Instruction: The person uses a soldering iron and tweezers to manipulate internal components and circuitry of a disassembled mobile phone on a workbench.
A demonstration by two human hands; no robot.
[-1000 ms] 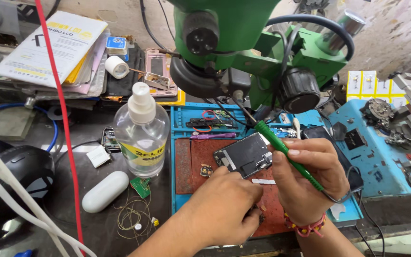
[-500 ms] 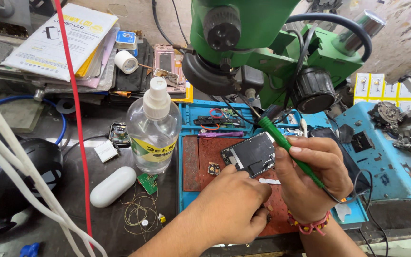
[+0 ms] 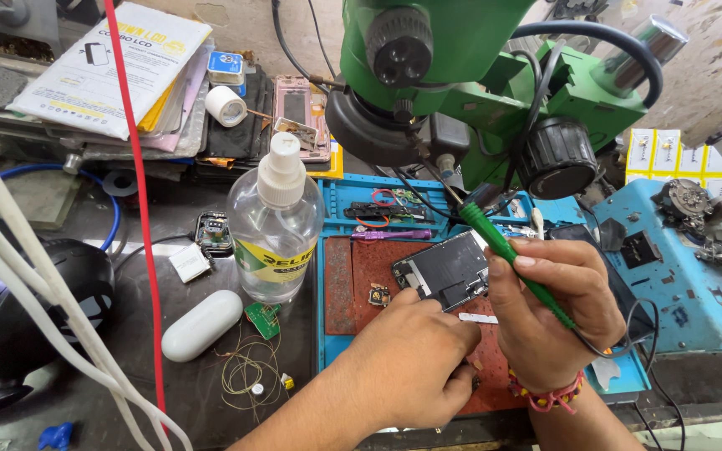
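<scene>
My right hand (image 3: pixel 553 313) grips a green-handled tool (image 3: pixel 511 259) with a black cord, its shaft slanting up to the left. My left hand (image 3: pixel 411 367) rests fingers-curled on the reddish work mat (image 3: pixel 353 276), touching the lower edge of a dark opened phone board (image 3: pixel 444 271) that lies tilted on the mat. I cannot see whether the left fingers pinch anything. A small loose chip (image 3: pixel 378 295) lies on the mat just left of the board. A thin white strip (image 3: pixel 478 318) sits between my two hands.
A green microscope (image 3: pixel 461 75) hangs over the mat. A clear liquid bottle (image 3: pixel 276 225) stands left of the blue tray (image 3: pixel 336 196). A white oval case (image 3: pixel 202 326), coiled thin wire (image 3: pixel 244 372), a red cable (image 3: pixel 139 209), booklets (image 3: pixel 110 67) and a blue fixture (image 3: pixel 678 267) surround the work area.
The view has shifted slightly, so everything sits a little lower and further right in frame. Both hands keep the same hold over the board and mat.
</scene>
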